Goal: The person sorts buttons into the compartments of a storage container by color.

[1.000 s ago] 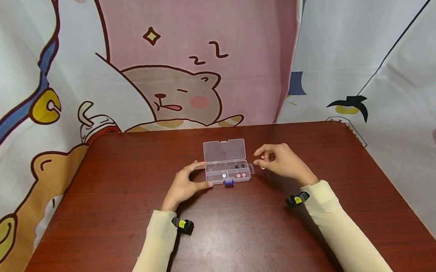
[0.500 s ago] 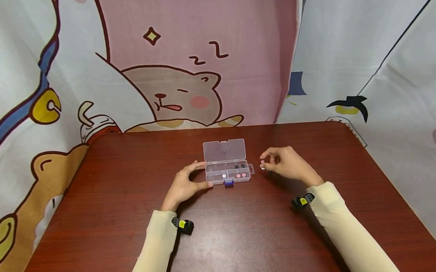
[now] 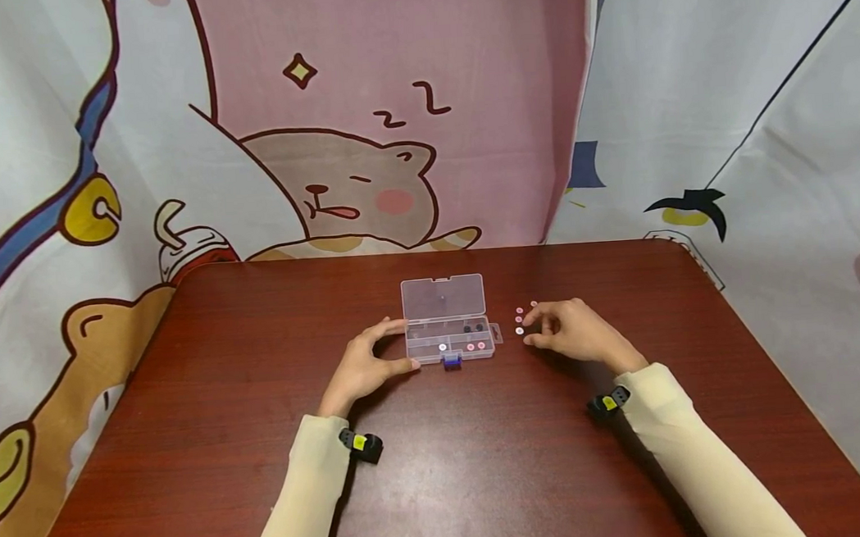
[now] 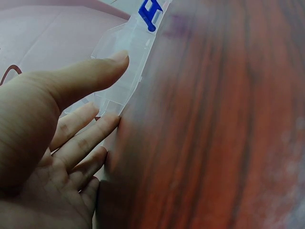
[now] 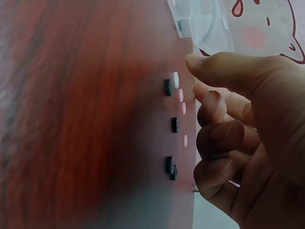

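Pale sleeves (image 3: 303,482) rise from the bottom edge, a small camera (image 3: 362,447) at each wrist. The left hand (image 3: 362,367) is left of centre, fingers spread and fairly straight, touching the left end of a box (image 3: 427,348). The right hand (image 3: 577,329), right of centre, has loosely bent fingers; nothing shows between thumb and forefinger. Just left of it a white disc (image 3: 519,330) and pink discs (image 3: 519,311) lie on the tabletop (image 3: 442,465); the right wrist view adds black discs (image 5: 175,125).

The box sits mid-frame, blue latch (image 3: 452,364) nearest, lid (image 3: 442,297) raised behind; more white, pink and black discs lie inside.

The discs look light, stiff and perhaps slick, best pinched by their rims with the fingertips. The box seems thin, light plastic, likely to slide if nudged, so its end walls give the surest hold.

Patterned cloth (image 3: 510,132) hangs beyond.
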Demonstrator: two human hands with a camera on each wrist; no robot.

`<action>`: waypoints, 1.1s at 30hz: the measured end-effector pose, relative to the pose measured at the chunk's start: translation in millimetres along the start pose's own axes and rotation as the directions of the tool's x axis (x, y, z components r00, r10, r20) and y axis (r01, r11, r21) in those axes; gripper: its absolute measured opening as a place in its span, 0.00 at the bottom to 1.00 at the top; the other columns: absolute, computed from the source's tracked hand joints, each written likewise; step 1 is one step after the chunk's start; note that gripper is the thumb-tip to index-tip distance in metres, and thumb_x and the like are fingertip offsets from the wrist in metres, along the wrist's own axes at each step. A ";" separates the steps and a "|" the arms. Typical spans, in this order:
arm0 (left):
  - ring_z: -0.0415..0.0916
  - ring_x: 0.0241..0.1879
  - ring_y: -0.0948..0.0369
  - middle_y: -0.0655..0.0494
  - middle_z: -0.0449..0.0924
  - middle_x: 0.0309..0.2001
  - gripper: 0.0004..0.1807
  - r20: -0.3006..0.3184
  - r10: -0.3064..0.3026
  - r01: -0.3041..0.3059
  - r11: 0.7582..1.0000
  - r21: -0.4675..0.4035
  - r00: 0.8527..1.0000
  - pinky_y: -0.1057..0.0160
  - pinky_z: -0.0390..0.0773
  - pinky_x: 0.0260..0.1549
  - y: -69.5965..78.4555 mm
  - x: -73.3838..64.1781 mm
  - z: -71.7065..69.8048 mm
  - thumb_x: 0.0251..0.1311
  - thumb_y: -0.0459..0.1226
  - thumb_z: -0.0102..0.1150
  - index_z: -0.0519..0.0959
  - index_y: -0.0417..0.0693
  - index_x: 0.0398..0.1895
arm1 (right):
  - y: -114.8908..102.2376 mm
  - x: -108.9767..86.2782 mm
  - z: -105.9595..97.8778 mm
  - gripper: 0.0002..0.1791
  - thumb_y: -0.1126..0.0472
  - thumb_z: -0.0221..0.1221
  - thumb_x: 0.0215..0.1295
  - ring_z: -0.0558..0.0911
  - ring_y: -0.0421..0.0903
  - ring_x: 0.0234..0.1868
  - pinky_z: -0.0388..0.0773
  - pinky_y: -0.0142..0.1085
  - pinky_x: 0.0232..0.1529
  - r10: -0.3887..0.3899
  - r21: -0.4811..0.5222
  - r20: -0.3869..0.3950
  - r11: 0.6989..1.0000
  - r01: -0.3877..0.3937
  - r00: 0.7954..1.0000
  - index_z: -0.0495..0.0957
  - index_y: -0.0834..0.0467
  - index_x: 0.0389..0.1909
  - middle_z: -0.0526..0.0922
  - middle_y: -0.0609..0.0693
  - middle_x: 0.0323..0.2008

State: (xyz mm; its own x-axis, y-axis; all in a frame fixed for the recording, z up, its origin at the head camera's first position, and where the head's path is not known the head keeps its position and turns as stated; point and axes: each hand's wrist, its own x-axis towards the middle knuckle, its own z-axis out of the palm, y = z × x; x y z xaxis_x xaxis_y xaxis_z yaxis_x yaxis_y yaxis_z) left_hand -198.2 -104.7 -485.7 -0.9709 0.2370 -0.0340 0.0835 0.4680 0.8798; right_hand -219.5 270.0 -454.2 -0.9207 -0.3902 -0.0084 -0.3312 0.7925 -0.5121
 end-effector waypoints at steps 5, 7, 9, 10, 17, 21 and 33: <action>0.57 0.79 0.51 0.50 0.65 0.77 0.38 0.000 -0.001 0.001 1.000 0.002 1.000 0.43 0.57 0.77 -0.1 0.3 0.3 0.47 0.44 0.82 0.79 0.60 0.66 | 5.4 -4.6 0.6 0.11 0.58 0.72 0.61 0.71 0.38 0.22 0.67 0.30 0.23 0.018 -0.006 0.033 1.000 -0.017 0.999 0.86 0.53 0.43 0.76 0.44 0.22; 0.57 0.79 0.51 0.49 0.65 0.77 0.38 0.000 -0.001 0.001 1.000 0.003 1.000 0.43 0.57 0.77 0.1 0.3 0.3 0.47 0.44 0.82 0.79 0.60 0.66 | 6.5 -6.5 0.8 0.10 0.59 0.72 0.61 0.71 0.38 0.22 0.67 0.30 0.24 0.018 -0.003 0.037 1.000 -0.018 0.999 0.86 0.53 0.42 0.75 0.44 0.21; 0.58 0.79 0.51 0.49 0.65 0.77 0.38 0.000 0.000 0.000 1.000 0.004 1.000 0.43 0.57 0.77 0.0 0.3 0.3 0.47 0.44 0.82 0.79 0.60 0.66 | 8.0 -7.9 1.1 0.09 0.60 0.72 0.61 0.71 0.38 0.22 0.67 0.30 0.24 0.015 0.003 0.040 1.000 -0.015 0.999 0.86 0.53 0.42 0.76 0.43 0.21; 0.58 0.79 0.51 0.49 0.65 0.77 0.38 -0.001 0.000 0.000 1.000 0.003 1.000 0.43 0.57 0.77 -0.1 0.3 0.3 0.47 0.44 0.82 0.79 0.60 0.66 | 8.6 -8.3 1.3 0.09 0.60 0.72 0.61 0.71 0.38 0.22 0.67 0.29 0.24 0.012 0.004 0.040 1.000 -0.012 0.999 0.86 0.53 0.42 0.76 0.43 0.22; 0.57 0.79 0.51 0.49 0.65 0.77 0.38 0.000 -0.006 0.006 1.000 -0.006 1.000 0.43 0.57 0.77 0.0 0.1 0.4 0.47 0.44 0.82 0.79 0.61 0.65 | 11.7 -8.8 3.1 0.06 0.60 0.71 0.62 0.72 0.36 0.22 0.67 0.29 0.24 -0.011 0.010 0.035 1.000 0.010 0.999 0.86 0.51 0.39 0.77 0.42 0.22; 0.56 0.80 0.52 0.51 0.67 0.76 0.38 0.001 -0.004 0.004 1.000 -0.012 1.000 0.43 0.56 0.78 0.1 0.5 0.5 0.47 0.43 0.82 0.79 0.60 0.66 | 11.3 -8.6 3.5 0.04 0.60 0.71 0.62 0.71 0.35 0.21 0.67 0.29 0.23 -0.025 0.006 0.027 1.000 0.025 0.999 0.86 0.50 0.36 0.77 0.41 0.21; 0.56 0.80 0.53 0.50 0.67 0.76 0.38 0.002 -0.007 0.007 1.000 -0.014 1.000 0.43 0.56 0.77 1.1 0.2 -0.1 0.47 0.43 0.82 0.79 0.60 0.66 | 9.3 -7.4 4.9 0.03 0.60 0.71 0.62 0.71 0.35 0.21 0.67 0.29 0.23 -0.018 -0.010 0.017 1.000 0.018 1.000 0.86 0.49 0.32 0.76 0.41 0.20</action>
State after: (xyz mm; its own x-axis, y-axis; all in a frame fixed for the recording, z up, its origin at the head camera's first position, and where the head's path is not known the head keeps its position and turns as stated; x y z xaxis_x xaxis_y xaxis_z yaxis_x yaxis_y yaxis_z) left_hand -198.3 -104.2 -484.7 -0.9710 0.2356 -0.0407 0.0739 0.4576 0.8861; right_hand -214.8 277.9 -463.1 -0.9110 -0.4122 -0.0140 -0.3497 0.7901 -0.5034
